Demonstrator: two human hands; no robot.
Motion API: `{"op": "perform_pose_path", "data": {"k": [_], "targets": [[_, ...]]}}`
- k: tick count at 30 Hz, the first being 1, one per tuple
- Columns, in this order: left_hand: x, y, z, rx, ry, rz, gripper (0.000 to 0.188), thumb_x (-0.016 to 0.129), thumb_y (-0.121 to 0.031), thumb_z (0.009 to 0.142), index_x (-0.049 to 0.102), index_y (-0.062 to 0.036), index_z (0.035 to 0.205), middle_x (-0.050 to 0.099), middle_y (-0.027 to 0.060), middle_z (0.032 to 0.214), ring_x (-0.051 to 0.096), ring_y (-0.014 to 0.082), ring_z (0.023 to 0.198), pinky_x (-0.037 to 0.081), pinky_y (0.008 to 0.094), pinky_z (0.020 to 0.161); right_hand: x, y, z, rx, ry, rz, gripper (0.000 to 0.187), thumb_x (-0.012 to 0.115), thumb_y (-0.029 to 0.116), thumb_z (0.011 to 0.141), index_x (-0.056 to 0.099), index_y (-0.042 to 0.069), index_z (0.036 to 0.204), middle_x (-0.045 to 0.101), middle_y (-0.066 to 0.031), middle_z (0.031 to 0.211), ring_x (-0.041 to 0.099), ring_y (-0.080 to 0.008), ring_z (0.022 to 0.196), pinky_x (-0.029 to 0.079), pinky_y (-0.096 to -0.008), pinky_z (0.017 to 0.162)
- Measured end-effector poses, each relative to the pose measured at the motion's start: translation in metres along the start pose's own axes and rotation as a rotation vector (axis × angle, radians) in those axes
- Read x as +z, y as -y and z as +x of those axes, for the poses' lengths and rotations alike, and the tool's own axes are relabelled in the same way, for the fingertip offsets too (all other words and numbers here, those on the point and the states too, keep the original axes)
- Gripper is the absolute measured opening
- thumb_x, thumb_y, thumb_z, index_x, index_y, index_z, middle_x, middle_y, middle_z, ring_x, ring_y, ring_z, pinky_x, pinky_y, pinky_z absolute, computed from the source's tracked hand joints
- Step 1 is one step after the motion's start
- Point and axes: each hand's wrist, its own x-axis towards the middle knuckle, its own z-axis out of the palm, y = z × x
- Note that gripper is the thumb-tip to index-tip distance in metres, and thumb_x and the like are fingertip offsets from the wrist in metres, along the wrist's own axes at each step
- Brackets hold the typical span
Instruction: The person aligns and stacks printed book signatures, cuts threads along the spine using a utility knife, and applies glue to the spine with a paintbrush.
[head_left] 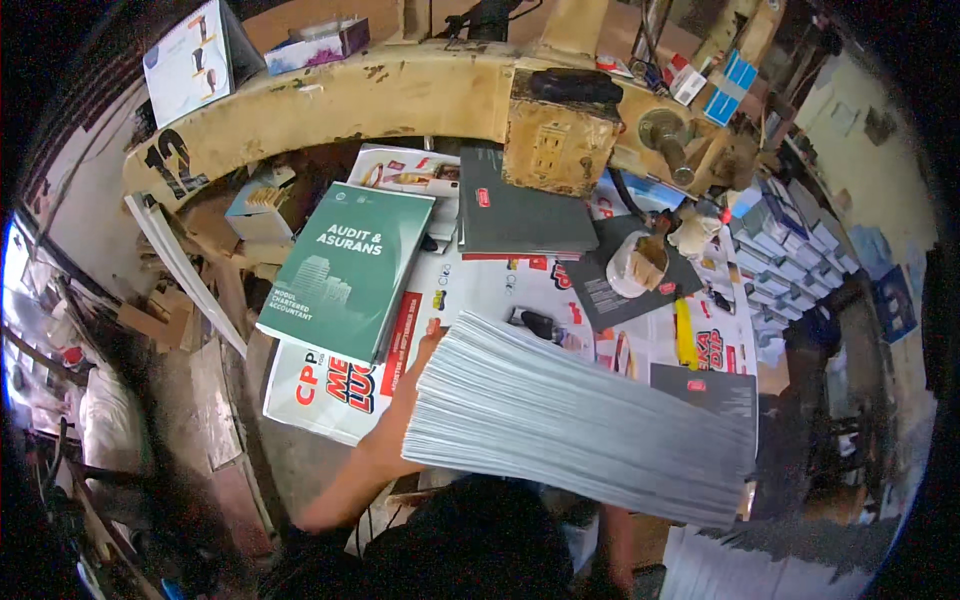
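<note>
left hand [425, 345] holds up a thick paper stack [590, 425]; right hand hidden.

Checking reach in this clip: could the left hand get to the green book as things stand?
Probably not at once: the left hand is under the thick stack of sheets, bearing it. The green book lies close, nothing between.
</note>
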Motion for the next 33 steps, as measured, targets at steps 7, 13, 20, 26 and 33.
{"op": "perform_pose_path", "data": {"k": [7, 13, 20, 26, 33], "targets": [[-0.017, -0.018, -0.006, 0.144, 0.032, 0.348, 0.091, 0.09, -0.025, 0.061, 0.041, 0.007, 0.131, 0.048, 0.0231, 0.125, 0.047, 0.036, 0.118, 0.036, 0.0425, 0.103, -0.005, 0.01, 0.011, 0.089, 0.101, 0.157, 0.075, 0.087, 0.052, 0.057, 0.063, 0.005, 0.111, 0.066, -0.0114, 0.106, 0.062, -0.0236, 0.098, 0.051, -0.0359, 0.088], [-0.006, -0.025, 0.011, 0.013, -0.013, 0.081, 0.078, 0.09, -0.024, 0.062, 0.047, 0.0046, 0.121, 0.06, 0.0158, 0.108, 0.059, 0.0248, 0.098, 0.048, 0.0355, 0.087, 0.046, -0.023, -0.005, -0.186, -0.019, 0.04, 0.072, 0.087, 0.051, 0.059, 0.064, 0.006, 0.11, 0.066, -0.0109, 0.107, 0.063, -0.0225, 0.097, 0.052, -0.0361, 0.085], [-0.019, -0.015, -0.003, -0.346, 0.184, 0.05, 0.05, 0.085, -0.027, 0.07, 0.064, 0.0009, 0.106, 0.068, 0.0117, 0.098, 0.066, 0.0212, 0.087, 0.053, 0.0327, 0.075, -0.009, 0.033, 0.024, 0.181, 0.243, 0.488, 0.068, 0.082, 0.053, 0.066, 0.063, 0.007, 0.114, 0.065, -0.0091, 0.111, 0.061, -0.0225, 0.103, 0.05, -0.0364, 0.089], [-0.031, -0.019, 0.03, -0.014, 0.008, 0.049, 0.117, 0.094, -0.03, 0.051, 0.025, 0.003, 0.14, 0.037, 0.02, 0.14, 0.04, 0.0305, 0.126, 0.03, 0.0439, 0.108, 0.05, -0.02, -0.015, -0.23, 0.037, -0.191, 0.073, 0.077, 0.059, 0.068, 0.061, 0.012, 0.121, 0.064, -0.008, 0.112, 0.059, -0.0256, 0.106, 0.05, -0.037, 0.091], [-0.016, -0.156, 0.102, 0.408, 0.422, 1.008, 0.113, 0.085, -0.041, 0.056, 0.026, 0.0049, 0.141, 0.033, 0.026, 0.144, 0.035, 0.0409, 0.133, 0.025, 0.0482, 0.114, 0.018, 0.04, 0.009, 0.292, 0.149, 0.665, 0.077, 0.072, 0.052, 0.075, 0.047, 0.009, 0.133, 0.053, -0.0139, 0.126, 0.051, -0.0339, 0.117, 0.043, -0.0472, 0.096]]}}
